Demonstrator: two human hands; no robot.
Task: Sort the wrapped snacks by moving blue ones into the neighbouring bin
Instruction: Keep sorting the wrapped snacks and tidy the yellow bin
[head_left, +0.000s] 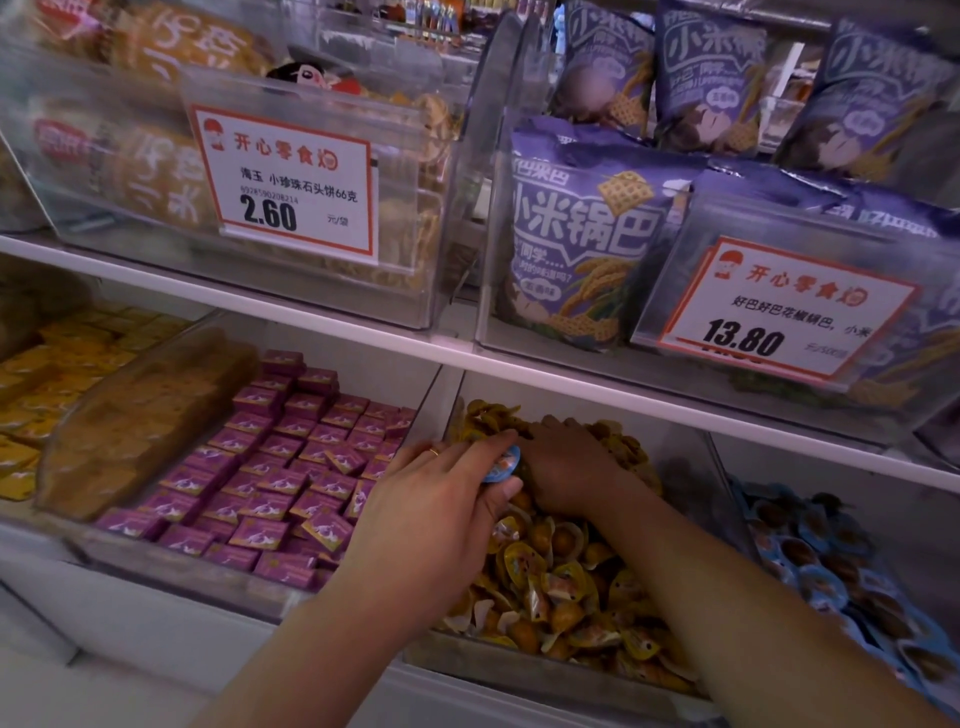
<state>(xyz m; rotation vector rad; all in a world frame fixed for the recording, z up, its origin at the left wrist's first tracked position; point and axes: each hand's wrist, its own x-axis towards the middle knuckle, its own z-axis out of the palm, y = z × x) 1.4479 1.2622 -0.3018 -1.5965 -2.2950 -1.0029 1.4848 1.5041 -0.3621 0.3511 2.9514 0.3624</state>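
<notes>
A clear bin (550, 670) on the lower shelf holds several yellow-wrapped snacks (566, 577). My left hand (436, 499) hovers over its left side and pinches a blue-wrapped snack (503, 465) between thumb and fingers. My right hand (566, 467) lies palm down deeper in the same bin, fingers buried among the yellow wrappers; what it touches beneath is hidden. The neighbouring bin (727, 499) to the right contains several blue-wrapped snacks (821, 561).
A bin of purple square packets (270, 467) stands to the left, and yellow packets (47, 374) lie further left. The upper shelf carries purple crisp bags (582, 244), clear boxes and two price tags (291, 182). A white shelf edge (519, 371) runs just above the bins.
</notes>
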